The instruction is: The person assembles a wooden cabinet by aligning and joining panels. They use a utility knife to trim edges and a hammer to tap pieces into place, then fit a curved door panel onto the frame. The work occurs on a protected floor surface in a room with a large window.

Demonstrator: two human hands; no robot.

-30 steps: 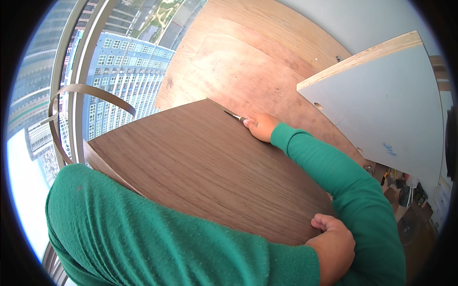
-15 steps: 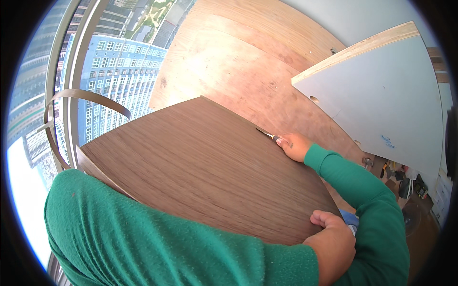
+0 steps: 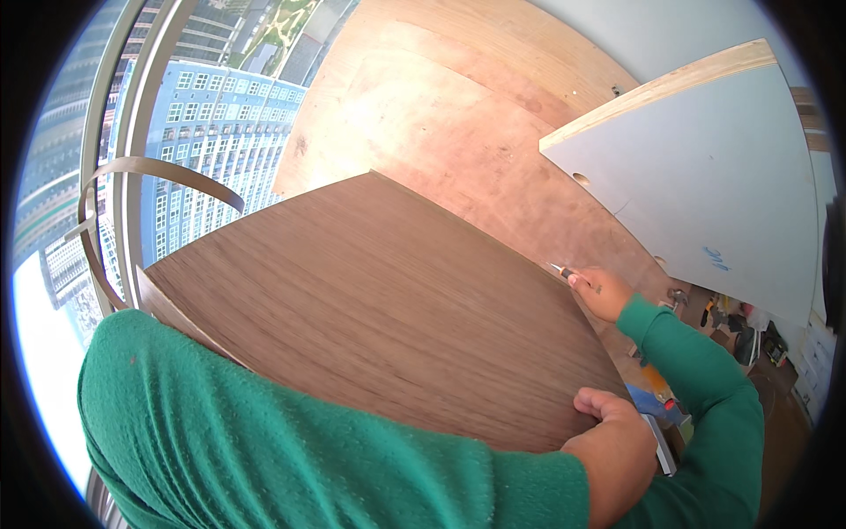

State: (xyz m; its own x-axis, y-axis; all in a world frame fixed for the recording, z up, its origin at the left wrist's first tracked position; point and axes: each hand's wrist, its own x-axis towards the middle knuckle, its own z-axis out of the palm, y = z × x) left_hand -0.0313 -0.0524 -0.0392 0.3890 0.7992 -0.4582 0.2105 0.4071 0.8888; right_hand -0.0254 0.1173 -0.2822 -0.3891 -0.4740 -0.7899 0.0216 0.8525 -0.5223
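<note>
A large brown wood-grain panel (image 3: 379, 300) lies in front of me. My left arm reaches across its near side, and my left hand (image 3: 617, 454) is closed at its right end, thumb on the top face; the other fingers are mostly hidden. Beyond it, at the panel's far right edge, my right hand (image 3: 604, 295) is closed round the handle of a small hand tool (image 3: 561, 270). The tool has a slim metal blade and a dark handle with a touch of orange; its exact kind is unclear. Its blade points left, beside the edge.
A loose brown edging strip (image 3: 176, 172) curls up at the left by the window frame (image 3: 132, 115). Behind lies a plywood sheet (image 3: 423, 97). A pale grey board (image 3: 696, 176) leans at the right. A hammer (image 3: 677, 297) and several other tools lie below it.
My right hand has moved right and toward me along the panel's far edge with the tool. The left hand stays in place. More items show beneath my right forearm.
</note>
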